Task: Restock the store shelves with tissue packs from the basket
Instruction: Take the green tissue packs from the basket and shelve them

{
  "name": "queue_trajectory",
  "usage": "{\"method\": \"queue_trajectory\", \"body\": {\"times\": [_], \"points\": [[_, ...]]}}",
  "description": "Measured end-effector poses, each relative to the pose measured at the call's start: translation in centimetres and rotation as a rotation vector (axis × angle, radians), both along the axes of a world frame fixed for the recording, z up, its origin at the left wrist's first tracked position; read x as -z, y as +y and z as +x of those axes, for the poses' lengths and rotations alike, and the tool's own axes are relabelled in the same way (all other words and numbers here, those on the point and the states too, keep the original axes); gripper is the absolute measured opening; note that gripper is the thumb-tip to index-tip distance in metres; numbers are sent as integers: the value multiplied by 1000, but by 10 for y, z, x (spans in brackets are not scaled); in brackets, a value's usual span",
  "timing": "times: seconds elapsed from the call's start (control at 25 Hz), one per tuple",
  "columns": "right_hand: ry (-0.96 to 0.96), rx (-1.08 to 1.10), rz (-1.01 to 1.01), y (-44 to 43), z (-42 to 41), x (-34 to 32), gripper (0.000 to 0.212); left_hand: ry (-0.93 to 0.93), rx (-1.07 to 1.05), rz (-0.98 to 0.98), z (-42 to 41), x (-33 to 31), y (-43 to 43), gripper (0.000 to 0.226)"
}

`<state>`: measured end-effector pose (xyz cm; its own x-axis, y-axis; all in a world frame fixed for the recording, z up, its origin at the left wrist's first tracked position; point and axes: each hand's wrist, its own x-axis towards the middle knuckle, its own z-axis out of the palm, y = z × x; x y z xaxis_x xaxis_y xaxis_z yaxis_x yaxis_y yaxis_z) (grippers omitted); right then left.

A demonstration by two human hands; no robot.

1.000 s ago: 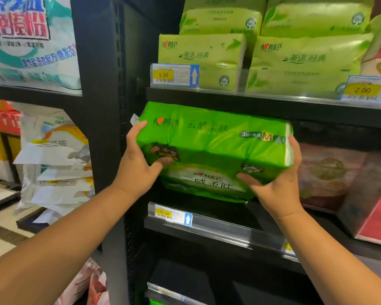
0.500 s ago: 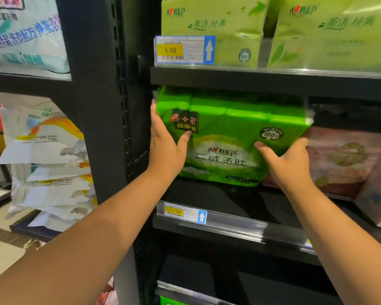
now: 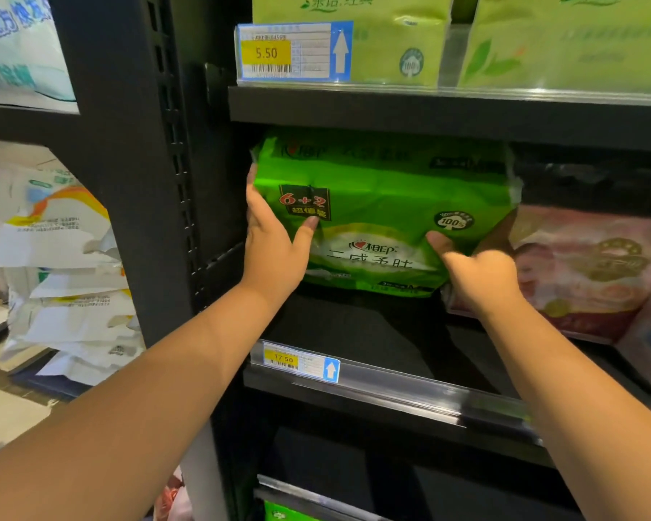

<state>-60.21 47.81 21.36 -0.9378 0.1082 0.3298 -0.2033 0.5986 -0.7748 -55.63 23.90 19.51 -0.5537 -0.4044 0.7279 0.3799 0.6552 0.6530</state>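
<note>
A bright green tissue pack with a "6+2" label stands upright inside the middle shelf bay, just under the upper shelf board. My left hand holds its left end, fingers along the side and thumb across the front. My right hand, slightly blurred, grips the lower right corner with its thumb on the front. The dark shelf board lies directly below the pack; whether the pack touches it is unclear. The basket is out of view.
Pale green tissue packs fill the shelf above. Pink packs sit right beside the green one. A black upright post bounds the bay on the left, with white bags beyond it. A price rail edges the shelf front.
Both hands have pushed the green pack from in front of the shelf into the bay, turning it upright. The view has come closer.
</note>
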Motion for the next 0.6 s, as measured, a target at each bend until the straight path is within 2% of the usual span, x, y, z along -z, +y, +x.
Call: {"method": "queue_trajectory", "body": {"times": [0.08,0.16,0.2,0.32,0.48,0.6], "points": [[-43,-54,-75,0,-6,-2,100,-15,-39,-16,-6,-3,2,90],[108,-95,-173,-3,-12,-3,123,-36,-49,-4,-9,-4,6,90],[158,-86,-180,-3,-17,-3,125,-52,-42,21,-11,-5,8,90],[161,-100,-138,-4,-31,-6,116,-155,-51,110,-21,-16,10,89],[203,-30,-134,-12,-42,-20,80,-295,-49,184,-36,-39,15,92],[219,69,-98,-22,-45,-23,81,-256,-136,171,-42,-37,31,96]]}}
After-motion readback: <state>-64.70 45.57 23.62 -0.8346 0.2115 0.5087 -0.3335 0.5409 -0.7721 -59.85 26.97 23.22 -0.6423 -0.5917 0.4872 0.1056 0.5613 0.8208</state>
